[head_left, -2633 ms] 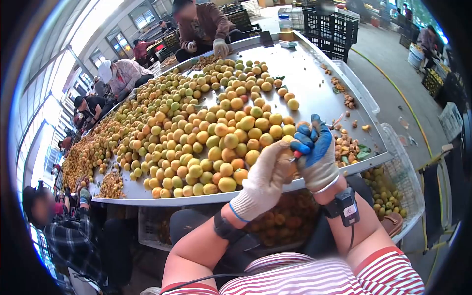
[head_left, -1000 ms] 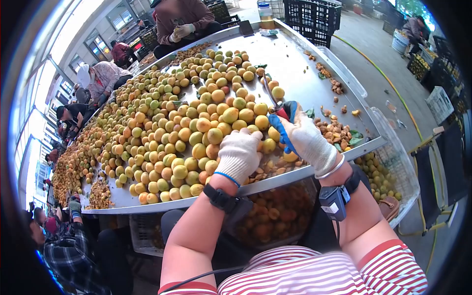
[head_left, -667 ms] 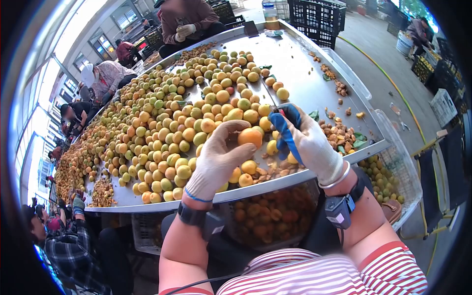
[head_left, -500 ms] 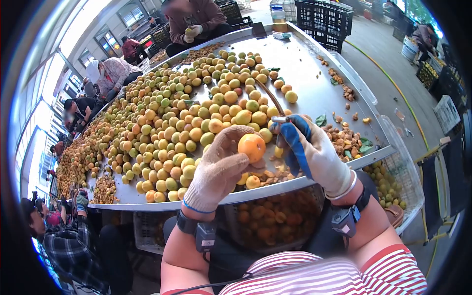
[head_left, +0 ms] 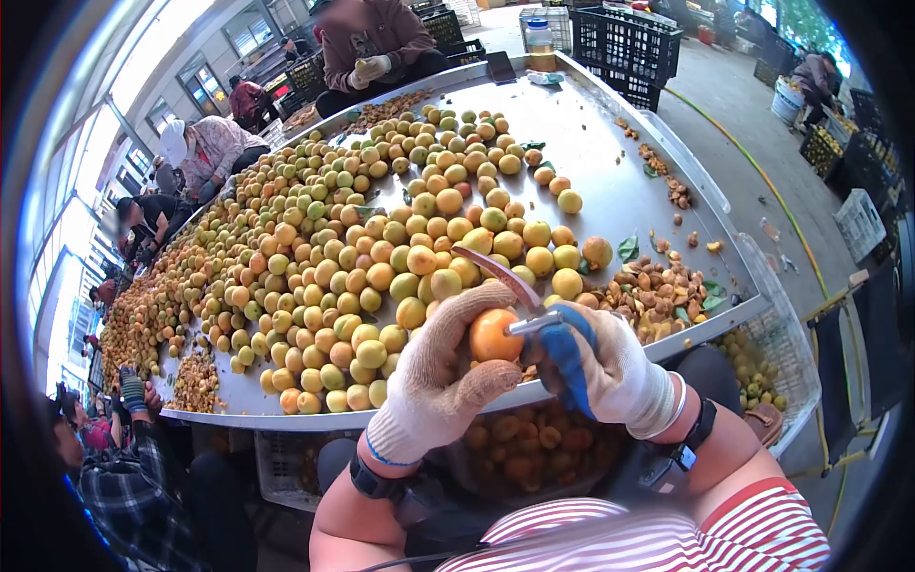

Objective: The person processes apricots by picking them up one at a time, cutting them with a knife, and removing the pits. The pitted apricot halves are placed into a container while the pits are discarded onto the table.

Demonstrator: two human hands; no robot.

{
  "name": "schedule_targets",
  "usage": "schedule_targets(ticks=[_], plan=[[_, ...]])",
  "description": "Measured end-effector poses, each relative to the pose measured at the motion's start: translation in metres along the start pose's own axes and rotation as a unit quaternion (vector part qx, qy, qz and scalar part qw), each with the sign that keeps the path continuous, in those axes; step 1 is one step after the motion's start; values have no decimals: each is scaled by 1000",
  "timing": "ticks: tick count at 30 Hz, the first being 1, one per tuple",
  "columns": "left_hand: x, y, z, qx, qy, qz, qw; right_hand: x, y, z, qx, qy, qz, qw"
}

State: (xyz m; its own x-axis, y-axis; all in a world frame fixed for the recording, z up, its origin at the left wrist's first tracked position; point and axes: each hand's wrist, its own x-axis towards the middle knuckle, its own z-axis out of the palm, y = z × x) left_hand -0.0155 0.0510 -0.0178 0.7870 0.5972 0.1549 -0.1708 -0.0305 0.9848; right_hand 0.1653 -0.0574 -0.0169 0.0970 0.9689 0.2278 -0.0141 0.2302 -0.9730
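My left hand [head_left: 443,367], in a brown-stained white knit glove, is closed around an orange apricot [head_left: 496,336] over the near edge of the metal table. My right hand [head_left: 605,362], gloved in white with blue on the fingers, grips a curved knife [head_left: 500,275]. Its long arched blade points up and left over the fruit, while a short metal part at its base meets the right side of the apricot. The handle is hidden inside my right fingers. Many loose apricots [head_left: 419,259] lie just beyond both hands.
Pits and fruit scraps [head_left: 658,291] lie on the table [head_left: 562,110] at right. Below the edge is a container of apricots [head_left: 534,443]; a clear crate [head_left: 796,400] stands at right. Other people sit around the table, one person [head_left: 376,48] at the far side. Black crates [head_left: 624,48] are stacked behind.
My right hand has moved down and left, bringing the curved knife's metal base against the apricot. My left hand has shifted slightly right and down, still holding the apricot.
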Motion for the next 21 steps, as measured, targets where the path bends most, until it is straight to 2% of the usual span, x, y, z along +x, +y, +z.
schedule_targets(ticks=[1,3,5,6,7,9,13,14,17,19,21], plan=[[0,-2,-2,55,0,25,998,1,0,0,-16,1,22,1000],[2,-5,-2,79,18,38,996,3,2,2,-31,1,44,999],[6,-13,-8,194,18,157,968,4,10,3,-105,21,-20,994],[7,-14,-7,194,18,157,968,4,14,5,-146,38,-60,987],[8,-14,-5,240,31,176,954,5,19,6,-146,38,-60,987],[10,-16,-3,284,41,195,938,7,26,8,-242,78,-105,961],[15,-17,0,382,67,225,894,10,42,20,-266,145,-86,949],[16,-17,0,412,70,227,880,10,45,21,-231,132,-38,963],[18,-22,0,411,71,204,886,12,50,25,-159,128,1,979],[19,-23,3,406,72,196,890,12,51,28,-144,137,-13,980],[20,-25,3,398,77,196,893,14,47,26,-94,108,30,989]])
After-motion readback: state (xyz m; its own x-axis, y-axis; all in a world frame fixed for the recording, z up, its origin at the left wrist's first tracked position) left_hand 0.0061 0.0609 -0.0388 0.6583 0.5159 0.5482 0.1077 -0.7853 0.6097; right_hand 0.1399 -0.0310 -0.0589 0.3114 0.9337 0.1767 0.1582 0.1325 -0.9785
